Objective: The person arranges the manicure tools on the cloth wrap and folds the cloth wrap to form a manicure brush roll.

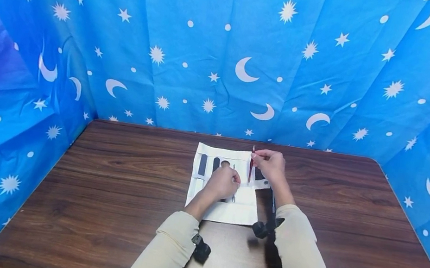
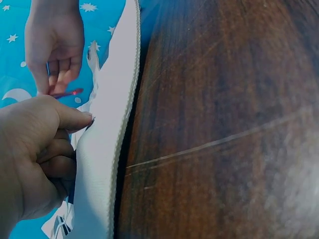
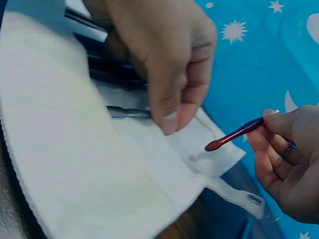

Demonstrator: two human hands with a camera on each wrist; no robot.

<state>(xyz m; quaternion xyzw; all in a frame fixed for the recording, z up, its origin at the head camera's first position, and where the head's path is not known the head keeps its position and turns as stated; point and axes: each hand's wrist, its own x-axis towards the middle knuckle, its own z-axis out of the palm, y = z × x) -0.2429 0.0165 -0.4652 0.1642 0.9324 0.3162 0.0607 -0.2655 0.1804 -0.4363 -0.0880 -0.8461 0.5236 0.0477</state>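
A white cloth tool case [image 1: 227, 213] lies unrolled on the table, with slim tools in its pockets. My left hand [image 1: 222, 182] is over its middle, fingers curled, thumb and fingertip pinching a thin silvery metal tool [image 3: 129, 113] whose lower end sits in a pocket. My right hand [image 1: 271, 165] pinches a slim dark red pen-like tool [image 3: 234, 135] near its silvery tip. The red tool stands nearly upright over the case's right part, its rounded end pointing down. A dark-tipped brush [image 1: 225, 164] shows partly behind the left hand.
Two flat dark-topped tools, one a grey strip [image 1: 203, 165] and one a black strip [image 1: 216, 163], stand in the left pockets. A strap with an eyelet [image 3: 254, 199] sticks out at the case's right. Blue star-and-moon cloth [image 1: 211, 49] hangs behind the wooden table [image 1: 112, 197].
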